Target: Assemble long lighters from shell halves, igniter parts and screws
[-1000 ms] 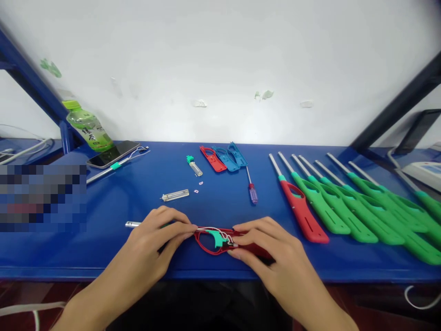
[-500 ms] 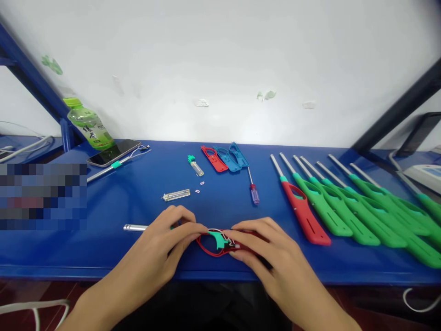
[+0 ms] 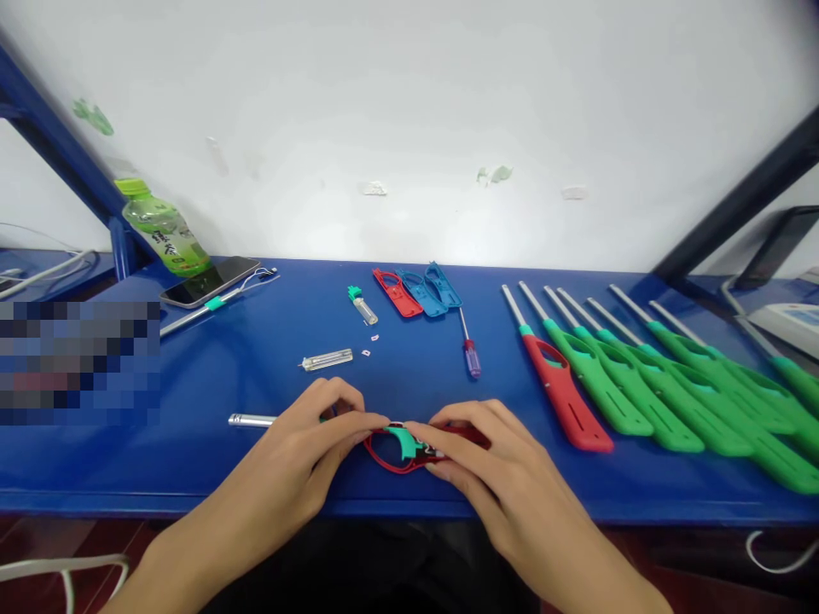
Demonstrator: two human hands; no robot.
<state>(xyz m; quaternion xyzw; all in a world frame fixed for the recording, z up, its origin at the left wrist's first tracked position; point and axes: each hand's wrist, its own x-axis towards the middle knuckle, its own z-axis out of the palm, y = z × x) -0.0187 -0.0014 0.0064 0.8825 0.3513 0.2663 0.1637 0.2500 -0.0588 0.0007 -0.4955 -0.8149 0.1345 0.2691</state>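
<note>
At the table's front edge lies an opened red stick lighter (image 3: 382, 463), its metal tube (image 3: 251, 420) pointing left. A green trigger (image 3: 404, 443) sits in its casing beside the finger loop. My left hand (image 3: 310, 452) is closed around the tube end, thumb and index finger pinching near the top of the loop. Closed on the handle part is my right hand (image 3: 502, 465), with its index fingertip pressed at the upper rim beside the trigger. My fingers hide much of the inside, including most of a thin white wire.
Ahead lie clear fuel tanks (image 3: 328, 359), red and blue casing halves (image 3: 397, 294) and a screwdriver (image 3: 472, 356). Finished-looking lighters (image 3: 566, 392), one red and several green, fill the right. A lighter tube with wires (image 3: 192, 320), a phone (image 3: 211, 283) and a bottle (image 3: 163, 230) stand left.
My right index finger has moved left along the casing's upper rim, toward my left fingertips. The white wire that arched above the trigger is now mostly out of sight. My left hand barely moved.
</note>
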